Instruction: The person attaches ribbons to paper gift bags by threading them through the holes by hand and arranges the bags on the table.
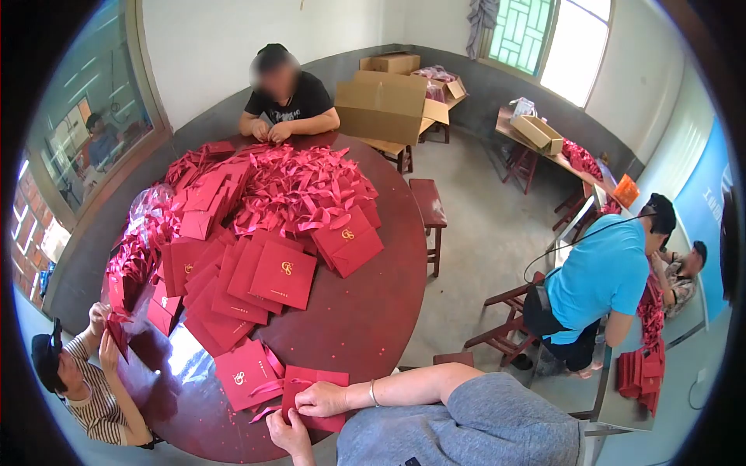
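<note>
A red paper gift bag (326, 378) lies flat at the table's near edge, under my hands. My right hand (322, 398), with a bracelet at the wrist, rests over the bag with its fingers closed at the bag's left part. Lower down, my left hand (289, 435) grips the bag's lower left edge between thumb and fingers. A pink ribbon handle (268, 387) runs out to the left of the bag. Touching this ribbon is another red bag (242, 374) with a gold logo. What exactly my fingertips pinch is partly hidden.
Overlapping red bags (284, 272) and a heap of ribboned bags (299, 186) cover much of the round table (388, 272). Co-workers sit at its far side and left. Another person in blue (598, 264) stands at the right. Stools (429, 210) and cardboard boxes (381, 109) stand beyond.
</note>
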A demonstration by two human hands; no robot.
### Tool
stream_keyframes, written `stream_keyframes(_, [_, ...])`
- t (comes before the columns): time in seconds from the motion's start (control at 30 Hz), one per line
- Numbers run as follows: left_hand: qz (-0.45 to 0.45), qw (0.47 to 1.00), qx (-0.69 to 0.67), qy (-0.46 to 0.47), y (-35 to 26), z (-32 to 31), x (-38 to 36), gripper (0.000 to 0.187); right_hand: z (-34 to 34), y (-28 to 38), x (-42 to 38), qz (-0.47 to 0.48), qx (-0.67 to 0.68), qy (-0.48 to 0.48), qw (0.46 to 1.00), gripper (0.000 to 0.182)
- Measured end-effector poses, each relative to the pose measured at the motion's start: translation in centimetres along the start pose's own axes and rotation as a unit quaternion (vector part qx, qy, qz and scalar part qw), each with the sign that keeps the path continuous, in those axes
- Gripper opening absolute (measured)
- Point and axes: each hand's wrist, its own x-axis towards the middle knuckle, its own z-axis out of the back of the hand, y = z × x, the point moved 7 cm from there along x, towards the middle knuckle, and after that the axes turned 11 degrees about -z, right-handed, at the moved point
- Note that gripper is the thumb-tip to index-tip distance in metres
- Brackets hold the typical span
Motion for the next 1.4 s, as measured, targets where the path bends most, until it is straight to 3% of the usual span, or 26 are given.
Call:
stream_keyframes(0.57, [0.016,1.000,-0.019,0.000,0.3,0.1,0.0,0.019,0.2,0.4,0.0,-0.013,-0.015,-0.003,1.000,0.022])
stream_keyframes(0.67, [0.070,0.996,-0.046,0.040,0.8,-0.2,0.5,0.018,-0.1,0.2,0.1,-0.011,-0.029,0.013,0.999,0.017])
stream_keyframes(0.73, [0.084,0.990,-0.092,0.062,2.0,-0.8,0.2,0.020,0.5,0.4,-0.1,-0.008,-0.010,-0.030,0.999,0.017])
stream_keyframes(0.83, [0.137,0.980,-0.096,0.108,2.2,-0.8,0.3,0.026,1.0,0.3,-0.3,-0.113,0.029,-0.008,0.993,0.013])
stream_keyframes(0.87, [0.136,0.981,-0.101,0.095,2.4,-1.0,0.0,0.027,1.6,1.0,-0.5,-0.094,0.060,-0.046,0.993,0.014])
stream_keyframes(1.0, [0.200,0.954,-0.173,0.142,1.2,-0.4,1.1,0.024,1.8,1.4,-0.5,-0.135,0.093,-0.039,0.986,0.010])
stream_keyframes(1.03, [0.193,0.960,-0.171,0.110,1.4,-0.3,1.0,0.021,1.7,1.4,-0.6,-0.145,0.119,-0.035,0.982,0.010])
stream_keyframes(1.1, [0.230,0.940,-0.196,0.159,1.5,-0.5,1.2,0.022,1.7,0.6,-0.8,-0.220,0.103,0.003,0.970,0.013])
stream_keyframes(1.17, [0.217,0.943,-0.195,0.162,1.5,-0.6,1.3,0.022,1.7,0.7,-0.7,-0.215,0.074,0.017,0.974,0.015])
stream_keyframes(1.23, [0.223,0.940,-0.196,0.168,1.6,-0.7,1.2,0.022,1.9,1.7,-0.4,-0.138,-0.002,-0.006,0.990,0.014])
stream_keyframes(1.4, [0.230,0.933,-0.210,0.183,2.1,-0.6,1.2,0.021,1.3,3.0,0.4,-0.066,-0.086,-0.009,0.994,0.012])
